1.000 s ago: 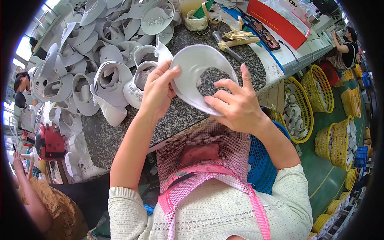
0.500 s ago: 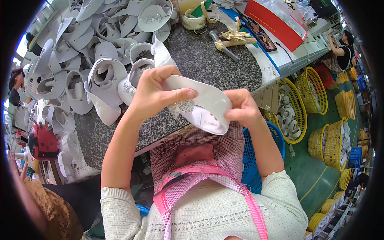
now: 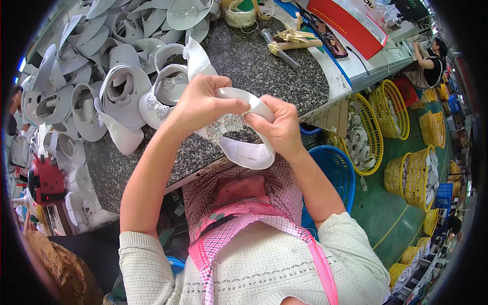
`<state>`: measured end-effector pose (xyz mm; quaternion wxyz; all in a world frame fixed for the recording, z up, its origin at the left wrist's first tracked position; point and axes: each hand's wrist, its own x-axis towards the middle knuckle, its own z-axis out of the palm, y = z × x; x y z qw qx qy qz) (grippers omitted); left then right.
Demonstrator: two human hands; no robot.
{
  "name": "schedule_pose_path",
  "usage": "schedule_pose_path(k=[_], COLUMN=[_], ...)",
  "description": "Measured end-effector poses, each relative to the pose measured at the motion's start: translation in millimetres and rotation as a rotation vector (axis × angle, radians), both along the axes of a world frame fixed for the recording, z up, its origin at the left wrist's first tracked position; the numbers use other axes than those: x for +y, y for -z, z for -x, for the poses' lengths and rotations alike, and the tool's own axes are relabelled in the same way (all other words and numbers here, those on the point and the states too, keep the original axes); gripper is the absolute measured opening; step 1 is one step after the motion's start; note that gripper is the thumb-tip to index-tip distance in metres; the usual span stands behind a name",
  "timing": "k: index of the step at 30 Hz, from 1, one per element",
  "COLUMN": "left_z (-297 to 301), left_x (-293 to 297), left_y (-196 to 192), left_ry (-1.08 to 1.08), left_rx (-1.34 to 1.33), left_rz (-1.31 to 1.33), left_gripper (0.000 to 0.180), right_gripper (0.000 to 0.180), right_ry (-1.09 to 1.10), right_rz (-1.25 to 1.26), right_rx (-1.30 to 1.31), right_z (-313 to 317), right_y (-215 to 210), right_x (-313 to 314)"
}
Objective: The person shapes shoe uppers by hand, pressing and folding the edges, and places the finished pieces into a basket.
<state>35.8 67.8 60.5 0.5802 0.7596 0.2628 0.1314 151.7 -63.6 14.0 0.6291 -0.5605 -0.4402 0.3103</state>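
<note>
Between my two hands, over the front edge of the stone worktop, is a white shoe upper with clusters of clear rhinestones and a pale lining. My left hand grips its upper rim, thumb lying on the white surface. On the other side, my right hand pinches the band between thumb and fingers beside the rhinestones. Just left of my left hand lie more white uppers with rhinestones, some nested inside one another. The parts of my fingers behind the upper are hidden.
A pile of white uppers covers the worktop's left. A hammer rests on the speckled stone top beside wooden sticks, a phone and a red box. Blue basket and yellow baskets stand at right. Another person works far right.
My right hand has moved left and inward along the upper, closer to my left hand. The upper has turned and bent, and more of its rhinestones and lining show.
</note>
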Motion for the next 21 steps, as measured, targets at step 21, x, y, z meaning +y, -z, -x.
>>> schedule_pose_path(k=[21], left_z=[21.7], left_x=[-4.9], left_y=[19.5], left_ry=[0.02], left_rx=[-0.216], left_rz=[0.349], left_gripper=[0.026], right_gripper=[0.028], right_ry=[0.098], right_rz=[-0.075], right_rx=[0.183], right_z=[11.7], right_y=[10.0], right_x=[0.1])
